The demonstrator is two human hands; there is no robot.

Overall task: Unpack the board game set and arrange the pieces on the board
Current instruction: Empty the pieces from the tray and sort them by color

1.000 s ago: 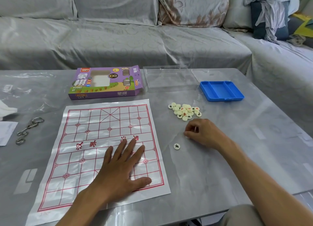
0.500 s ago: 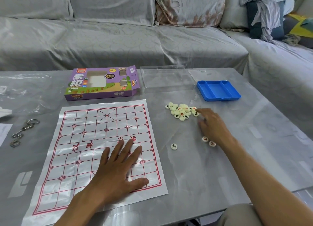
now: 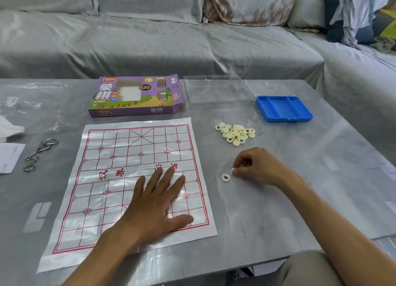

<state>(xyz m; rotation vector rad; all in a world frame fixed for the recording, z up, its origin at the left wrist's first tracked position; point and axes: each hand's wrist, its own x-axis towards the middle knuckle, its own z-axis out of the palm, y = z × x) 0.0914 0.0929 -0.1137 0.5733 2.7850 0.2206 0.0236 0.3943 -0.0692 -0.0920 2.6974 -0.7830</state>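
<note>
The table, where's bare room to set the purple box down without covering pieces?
Bare table lies right of the right hand, below the blue tray. Another patch lies left of the board, below the metal rings. Around the piece pile it is crowded.

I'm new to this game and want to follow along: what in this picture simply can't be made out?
- Pile of pieces, head view: most characters too small to read; lower pieces covered by those on top.
- White piece pinched in the right hand: its face is hidden by the fingers.
- Board: squares under the flat left hand are covered.
- Purple box: small print blurred.
</note>
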